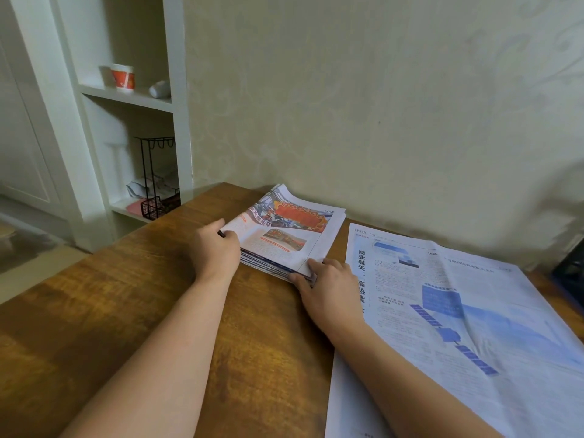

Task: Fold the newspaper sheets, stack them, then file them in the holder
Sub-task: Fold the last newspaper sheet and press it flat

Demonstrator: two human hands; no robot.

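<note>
A wooden worktop [132, 311] carries one open newspaper sheet [474, 327] spread at its right side and, beside it near the wall, one stack of folded newspapers [284, 235]. Two hands grip that stack: the left hand [215, 248] at its left edge, the right hand [328, 286] pinching its near corner. One black wire holder [155, 184] stands on a low shelf [126, 208] at left; one red-and-white cup [122, 76] sits above.

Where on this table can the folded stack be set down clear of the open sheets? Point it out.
Bare wood lies left of the left hand and the folded stack, reaching to the table's left edge, and between the two forearms. The right side is crowded: the open newspaper covers it, with the right hand at its edge.
</note>
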